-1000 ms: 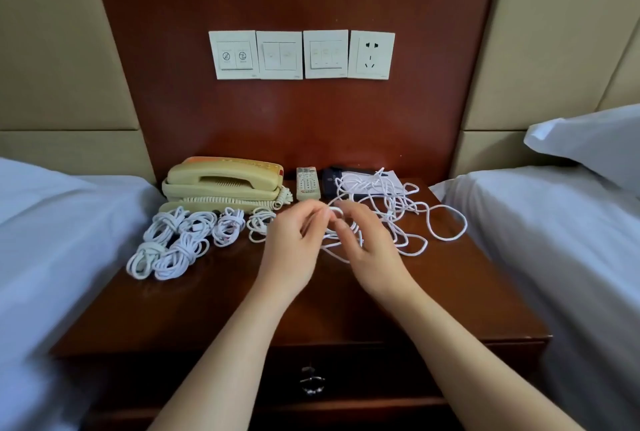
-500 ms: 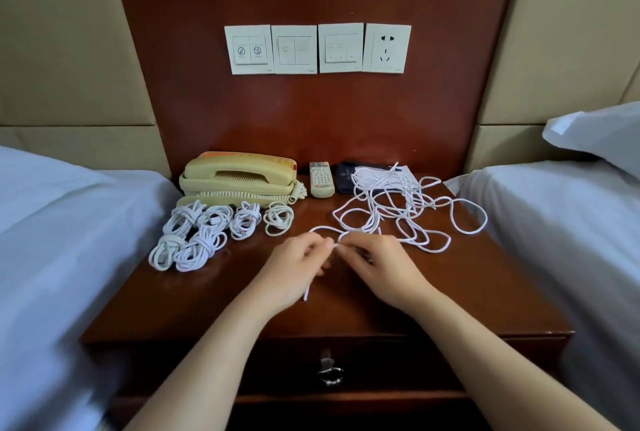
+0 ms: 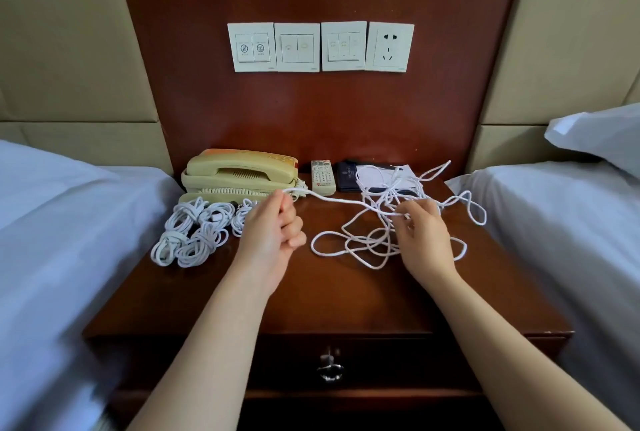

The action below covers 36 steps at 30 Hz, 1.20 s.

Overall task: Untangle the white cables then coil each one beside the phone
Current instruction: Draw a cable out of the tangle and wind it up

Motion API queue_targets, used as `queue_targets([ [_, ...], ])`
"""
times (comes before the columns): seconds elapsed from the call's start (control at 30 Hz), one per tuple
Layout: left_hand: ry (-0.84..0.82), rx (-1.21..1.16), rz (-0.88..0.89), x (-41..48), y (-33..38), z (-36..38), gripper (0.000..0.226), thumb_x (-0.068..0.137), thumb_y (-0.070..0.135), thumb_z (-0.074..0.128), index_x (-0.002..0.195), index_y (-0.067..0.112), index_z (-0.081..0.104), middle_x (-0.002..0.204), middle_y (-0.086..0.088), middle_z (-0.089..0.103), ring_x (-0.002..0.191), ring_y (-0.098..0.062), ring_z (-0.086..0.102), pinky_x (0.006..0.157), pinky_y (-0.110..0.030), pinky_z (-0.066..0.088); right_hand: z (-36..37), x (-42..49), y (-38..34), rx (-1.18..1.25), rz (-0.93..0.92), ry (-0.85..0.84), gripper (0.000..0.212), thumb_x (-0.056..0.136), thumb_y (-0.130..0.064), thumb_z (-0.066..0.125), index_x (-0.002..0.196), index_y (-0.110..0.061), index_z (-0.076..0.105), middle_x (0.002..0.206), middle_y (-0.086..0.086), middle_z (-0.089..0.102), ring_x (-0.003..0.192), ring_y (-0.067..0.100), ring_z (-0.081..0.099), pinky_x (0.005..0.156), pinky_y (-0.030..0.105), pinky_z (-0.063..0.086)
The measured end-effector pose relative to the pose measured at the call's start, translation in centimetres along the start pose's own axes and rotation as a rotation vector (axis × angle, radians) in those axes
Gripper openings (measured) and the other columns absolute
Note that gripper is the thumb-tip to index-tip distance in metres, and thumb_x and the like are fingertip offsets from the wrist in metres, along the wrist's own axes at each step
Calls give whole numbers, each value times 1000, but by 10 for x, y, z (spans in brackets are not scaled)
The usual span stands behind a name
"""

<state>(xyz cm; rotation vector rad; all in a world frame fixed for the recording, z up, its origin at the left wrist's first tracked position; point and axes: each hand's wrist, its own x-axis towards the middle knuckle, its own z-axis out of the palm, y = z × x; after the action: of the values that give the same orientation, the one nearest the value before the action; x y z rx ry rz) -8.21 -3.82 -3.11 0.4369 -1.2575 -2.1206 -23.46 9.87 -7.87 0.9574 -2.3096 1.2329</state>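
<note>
A beige phone (image 3: 239,172) sits at the back left of the wooden nightstand (image 3: 332,295). In front of it lie several coiled white cables (image 3: 194,233). A loose tangle of white cable (image 3: 388,222) spreads over the right half. My left hand (image 3: 273,233) is closed on one end of a white cable, which runs taut to the right. My right hand (image 3: 422,233) pinches that same cable at the near edge of the tangle.
A white remote (image 3: 322,177) and a dark booklet with a paper (image 3: 374,177) lie against the back panel. White-sheeted beds (image 3: 62,240) flank the nightstand on both sides. Wall switches and a socket (image 3: 320,46) sit above. A drawer handle (image 3: 330,366) is below.
My hands were together at the middle; now they have pulled apart, the left moving left toward the coils, stretching a length of cable out of the tangle.
</note>
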Motion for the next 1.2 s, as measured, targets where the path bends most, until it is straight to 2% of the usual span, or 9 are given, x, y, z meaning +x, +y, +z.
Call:
queue_targets([
  [0.13, 171, 56, -19, 5, -9, -6, 38, 103, 22, 32, 66, 14, 40, 47, 6, 28, 36, -6, 25, 40, -19, 24, -2, -1, -4, 52, -2, -19, 12, 92, -5, 55, 94, -3, 66, 92, 6, 56, 81, 23, 53, 67, 22, 30],
  [0.23, 289, 295, -42, 8, -21, -6, 37, 103, 22, 32, 70, 14, 46, 54, 3, 38, 43, -8, 35, 47, -21, 33, -2, -5, -12, 61, -91, -75, 15, 91, -7, 56, 99, -5, 70, 87, 4, 64, 85, 22, 57, 71, 23, 36],
  [0.4, 233, 343, -167, 9, -31, 5, 30, 102, 18, 31, 77, 11, 47, 49, 5, 30, 35, -5, 25, 38, -18, 24, 0, -11, -25, 82, -223, -128, 17, 90, -14, 61, 102, -16, 73, 72, -24, 44, 88, 14, 45, 80, 30, 35],
  [0.57, 247, -100, -331, 14, -32, 18, 33, 102, 13, 28, 71, 13, 39, 44, 6, 23, 27, -5, 18, 31, -13, 16, 4, -10, -32, -104, -502, -132, 29, 89, -36, 49, 80, -17, 69, 82, -12, 62, 94, 13, 46, 81, 26, 26],
  [0.7, 354, -370, -318, 22, -34, 11, 31, 99, 5, 26, 71, 10, 39, 45, 4, 24, 24, -6, 20, 31, -9, 18, -5, -17, -44, 211, -361, -351, 30, 97, -26, 48, 77, -6, 59, 69, -5, 60, 69, 10, 56, 65, 24, 42],
  [0.87, 176, 132, -204, 14, -33, 19, 24, 99, 12, 39, 78, 8, 50, 46, 7, 25, 29, -3, 18, 30, -15, 13, -8, -13, -40, 266, -223, -159, 36, 93, -36, 41, 68, -17, 58, 70, -6, 53, 79, 8, 48, 77, 16, 33],
  [1.0, -192, 616, -35, -2, -32, 28, 11, 92, 15, 58, 89, 8, 66, 44, 13, 40, 35, -1, 31, 37, -15, 23, -11, -9, -40, 484, -57, -187, 41, 100, -22, 41, 71, -7, 65, 57, -2, 51, 58, 6, 46, 61, 21, 36],
  [1.13, -333, 1010, 208, -2, -40, 32, 27, 84, 30, 62, 62, 16, 59, 54, 10, 52, 53, -6, 44, 54, -22, 35, -17, -9, -50, 632, -30, -184, 45, 102, -14, 36, 66, -5, 62, 57, 5, 53, 56, 8, 49, 56, 19, 40],
  [1.2, -280, 1073, 283, -2, -41, 33, 43, 93, 34, 55, 53, 20, 49, 47, 12, 48, 47, -2, 40, 49, -18, 29, -17, -8, -50, 662, -4, -149, 39, 101, -14, 37, 71, -9, 62, 60, 2, 53, 57, 5, 49, 57, 18, 40],
])
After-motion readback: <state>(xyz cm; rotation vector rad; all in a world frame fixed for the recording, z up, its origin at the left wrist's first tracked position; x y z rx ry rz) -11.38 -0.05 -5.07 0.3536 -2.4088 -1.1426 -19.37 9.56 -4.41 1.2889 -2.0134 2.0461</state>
